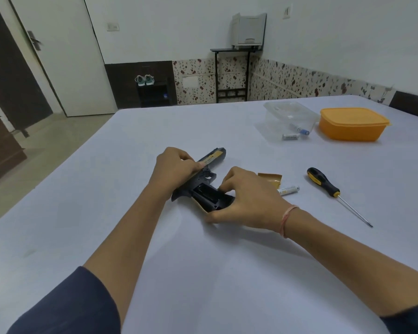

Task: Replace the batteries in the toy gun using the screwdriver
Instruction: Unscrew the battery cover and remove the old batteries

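A black toy gun [204, 183] with gold trim lies flat on the white table, its barrel pointing away. The battery compartment in its grip is open and dark inside. My left hand [176, 168] holds the gun down at the slide. My right hand [247, 201] grips the gun's handle, thumb beneath its butt and fingers curled at the compartment's edge. A gold cover plate [270, 180] and a white battery [288, 189] lie just right of my right hand. The screwdriver [323, 183], black and yellow handled, lies further right, untouched.
A clear plastic box [290, 119] holding batteries [291, 136] stands at the back right, next to an orange lidded container [352, 124]. The white table [203, 261] ends at a left edge, with floor, a door and a shoe rack beyond.
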